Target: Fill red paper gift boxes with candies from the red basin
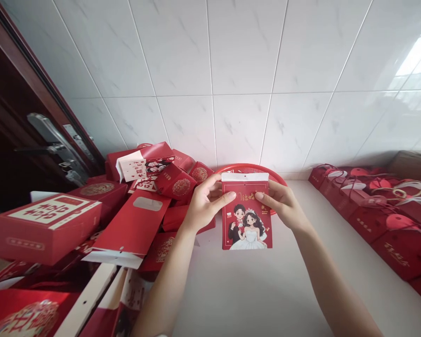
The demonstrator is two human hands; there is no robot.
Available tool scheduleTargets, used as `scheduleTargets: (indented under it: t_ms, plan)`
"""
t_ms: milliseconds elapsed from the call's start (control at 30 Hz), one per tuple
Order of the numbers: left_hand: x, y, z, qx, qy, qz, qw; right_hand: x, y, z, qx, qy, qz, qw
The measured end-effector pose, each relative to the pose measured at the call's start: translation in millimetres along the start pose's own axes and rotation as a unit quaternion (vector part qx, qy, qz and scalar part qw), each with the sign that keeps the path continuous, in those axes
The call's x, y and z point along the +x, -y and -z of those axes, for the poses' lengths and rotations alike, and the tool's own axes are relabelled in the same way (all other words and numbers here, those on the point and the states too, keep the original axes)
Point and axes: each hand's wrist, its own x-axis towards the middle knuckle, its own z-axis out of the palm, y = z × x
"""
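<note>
Between my two hands is a flat red gift bag (pixel 247 217) printed with a cartoon bride and groom. Its white top flap lies along the far edge, with a small hole in the middle. My left hand (pixel 208 201) grips the upper left side, thumb on the front and fingers behind. On the upper right side my right hand (pixel 280 203) holds it the same way, its thumb over the gold lettering. Behind the bag sits a red plastic basket (pixel 277 175), partly hidden by the bag and my hands.
Red gift boxes (pixel 44 224) and bags lie in a loose heap on the left. Red bags with cord handles (pixel 361 220) stand in rows on the right. A dark door with a metal handle (pixel 56 147) is at the far left, and a tiled wall (pixel 245 126) rises behind.
</note>
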Motion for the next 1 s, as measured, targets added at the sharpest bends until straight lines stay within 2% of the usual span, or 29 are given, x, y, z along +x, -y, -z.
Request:
scheduleTargets:
  t_ms: [367,533,733,1000]
  plan:
    - [-3,2,-3.0,0.031,-0.039,-0.031,0.998,-3,1,0,-0.006,-0.001,0.012,1.000]
    - [-4,5,-5.0,0.047,-0.041,-0.045,0.997,-3,-3,1,0.009,-0.036,0.066,0.997]
    - [-5,4,-7.4,0.058,-0.068,-0.071,0.993,-2,-11,5,-0.064,-0.096,0.138,0.984]
    - [-4,4,-10.7,0.049,-0.088,-0.055,0.993,-1,-8,0,-0.097,-0.148,0.147,0.973]
